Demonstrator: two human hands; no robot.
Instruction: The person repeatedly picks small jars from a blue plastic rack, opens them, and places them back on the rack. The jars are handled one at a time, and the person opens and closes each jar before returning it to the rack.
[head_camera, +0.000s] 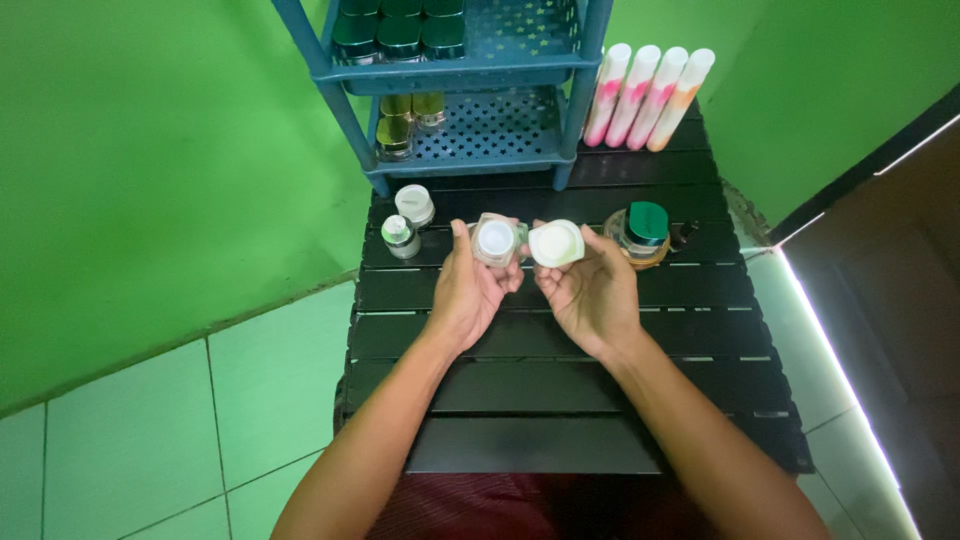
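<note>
Over slatted black table (560, 400), my left hand (465, 295) grips a glassy jar (496, 240), right hand (590, 295) its round white lid (556, 243).

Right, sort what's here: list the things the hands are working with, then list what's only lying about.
In hand:
- small clear jar, held in the left hand
- white lid, held in the right hand

Lying about:
- green-capped jar on the black slatted table
- two small white-capped jars
- four pink-and-white tubes
- blue rack holding more jars
</note>
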